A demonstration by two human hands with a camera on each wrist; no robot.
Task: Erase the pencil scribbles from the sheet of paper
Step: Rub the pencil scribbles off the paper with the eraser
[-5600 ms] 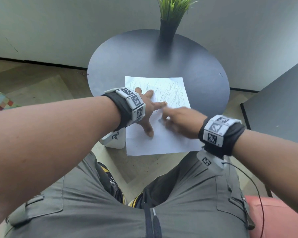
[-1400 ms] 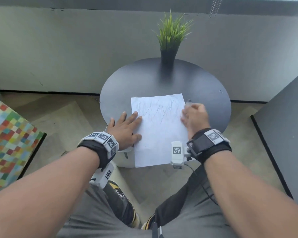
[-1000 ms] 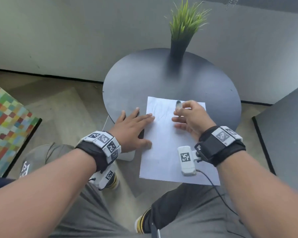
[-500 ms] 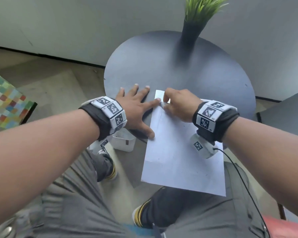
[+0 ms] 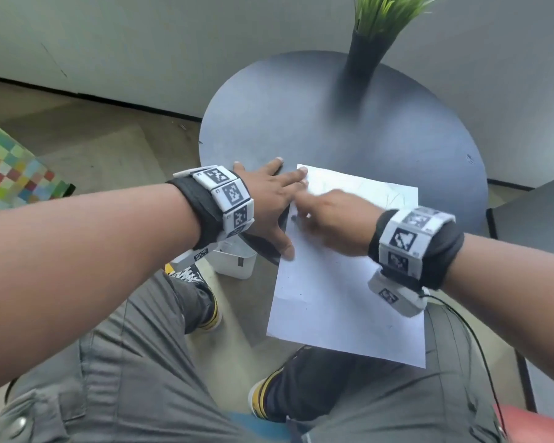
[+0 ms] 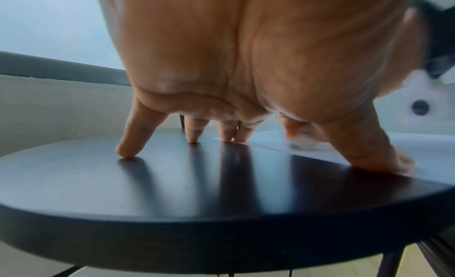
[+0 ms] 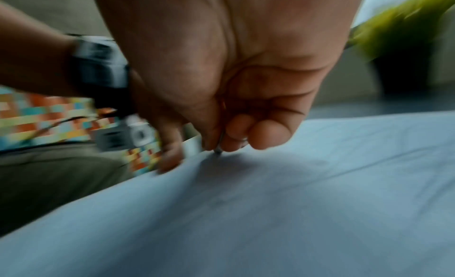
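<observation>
Left hand (image 5: 269, 199) spread wide, fingers straight; two fingertips (image 6: 234, 134) and thumb pressed on left edge of sheet of paper (image 5: 339, 302), others on round table (image 5: 301, 123). Sheet found pulled nearer since 1.4 s ago, near half now hung over table edge above lap. Right hand (image 5: 336, 222) brought across to sheet's left part, fingers curled narrow on small eraser (image 6: 304, 145), blurred by motion. Faint pencil scribbles (image 5: 394, 196) left at far right corner; erasing judged well advanced, unfinished. Potted plant (image 5: 378, 24) stood behind.
</observation>
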